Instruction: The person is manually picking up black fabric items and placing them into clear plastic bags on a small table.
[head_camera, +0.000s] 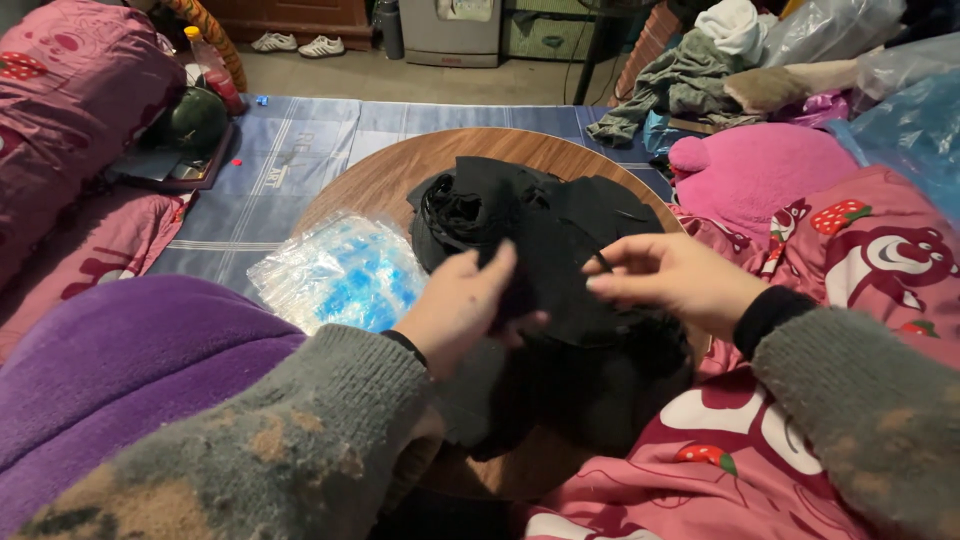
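clear plastic packet (340, 272) | blue-and-white contents (crinkled) | flat on round wooden table (390, 175); left of black fabric (545, 235)

On the worktop (390, 175): fabric pile (540, 225) at centre, plastic packet (335, 270) to its left, 2 shoes (297, 44) on the floor behind.

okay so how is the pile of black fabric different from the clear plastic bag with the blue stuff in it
The pile of black fabric pieces is dark, matte and heaped up; the clear plastic bag of blue contents is shiny, see-through and lies flatter. The left hand and right hand both grip a black piece from the pile; the bag lies untouched beside the left hand. Both rest on the round wooden table.
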